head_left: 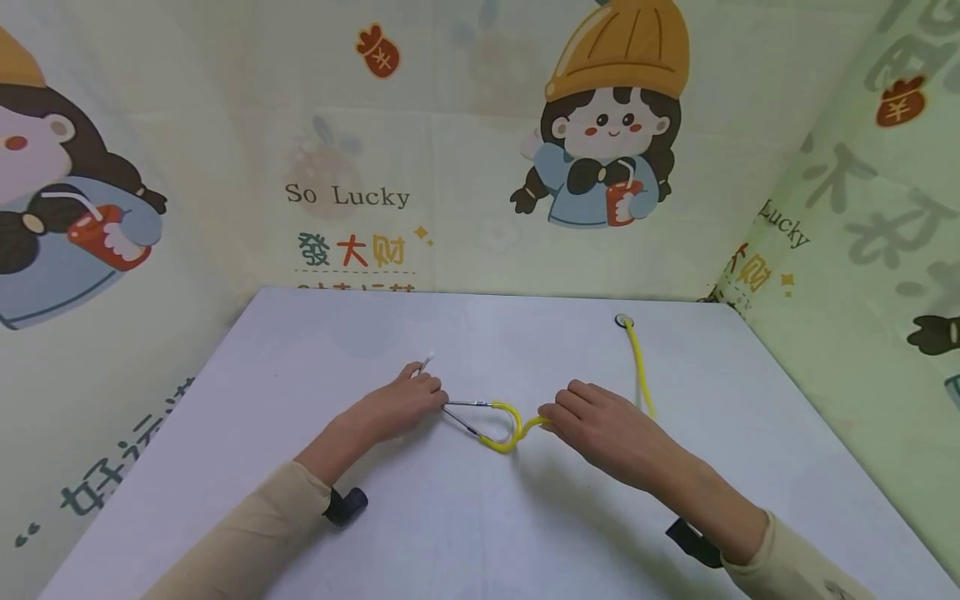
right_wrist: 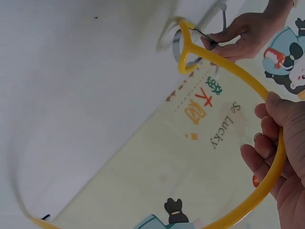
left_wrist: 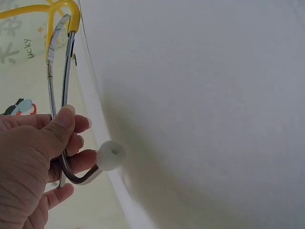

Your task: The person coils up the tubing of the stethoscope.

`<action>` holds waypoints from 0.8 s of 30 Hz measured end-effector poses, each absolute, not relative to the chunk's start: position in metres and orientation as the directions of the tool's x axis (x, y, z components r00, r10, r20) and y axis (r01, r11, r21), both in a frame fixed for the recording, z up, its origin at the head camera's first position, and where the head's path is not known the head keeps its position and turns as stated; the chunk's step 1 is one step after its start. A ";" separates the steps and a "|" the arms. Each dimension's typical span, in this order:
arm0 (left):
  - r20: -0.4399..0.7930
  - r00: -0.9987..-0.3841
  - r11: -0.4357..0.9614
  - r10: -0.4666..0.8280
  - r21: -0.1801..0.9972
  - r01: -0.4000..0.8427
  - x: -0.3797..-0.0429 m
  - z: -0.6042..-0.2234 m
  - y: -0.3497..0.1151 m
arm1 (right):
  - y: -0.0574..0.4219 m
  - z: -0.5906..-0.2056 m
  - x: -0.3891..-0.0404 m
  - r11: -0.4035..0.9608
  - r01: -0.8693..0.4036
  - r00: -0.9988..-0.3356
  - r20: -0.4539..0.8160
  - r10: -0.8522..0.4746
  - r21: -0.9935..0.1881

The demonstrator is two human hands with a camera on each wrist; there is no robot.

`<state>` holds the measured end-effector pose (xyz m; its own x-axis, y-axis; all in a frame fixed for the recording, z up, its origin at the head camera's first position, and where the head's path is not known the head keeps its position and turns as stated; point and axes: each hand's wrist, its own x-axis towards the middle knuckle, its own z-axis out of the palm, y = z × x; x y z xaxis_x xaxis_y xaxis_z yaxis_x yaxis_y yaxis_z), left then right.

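A stethoscope with yellow tubing (head_left: 507,447) is held between both hands over the white table. My left hand (head_left: 403,405) pinches its metal ear tubes (left_wrist: 66,81) between thumb and fingers. A white eartip (left_wrist: 111,155) sticks out past the fingers in the left wrist view. My right hand (head_left: 600,429) grips the single yellow tube (right_wrist: 243,76) beyond the Y-shaped fork, thumb on top. From that hand the tube loops on to the round chest piece (head_left: 624,320), which lies near the table's back edge at the right.
The white tabletop (head_left: 480,525) stretches under both hands. Behind it stands a pale printed cloth backdrop (head_left: 480,150) with cartoon figures and lettering, which continues along the left and right sides. Dark wrist cameras (head_left: 345,507) sit on both wrists.
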<state>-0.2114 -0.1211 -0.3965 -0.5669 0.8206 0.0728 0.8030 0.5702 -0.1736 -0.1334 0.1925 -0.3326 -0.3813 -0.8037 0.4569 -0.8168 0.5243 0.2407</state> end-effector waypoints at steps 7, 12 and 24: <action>0.095 -0.532 0.541 0.841 -0.146 0.828 -0.205 -0.397 -0.115 | 0.183 -0.326 -0.140 0.501 -0.824 -0.353 0.451 -0.820 0.266; 0.111 -0.502 0.514 0.858 -0.143 0.846 -0.198 -0.394 -0.108 | 0.179 -0.322 -0.145 0.494 -0.830 -0.344 0.460 -0.818 0.258; 0.057 -0.491 0.493 0.869 -0.159 0.855 -0.182 -0.382 -0.091 | 0.167 -0.319 -0.154 0.486 -0.827 -0.338 0.439 -0.832 0.283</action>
<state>-0.1823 -0.0906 -0.3817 -0.4906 0.8695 0.0571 0.8552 0.4931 -0.1595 -0.1543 0.1675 -0.3193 -0.3382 -0.8323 0.4393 -0.8270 0.4856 0.2834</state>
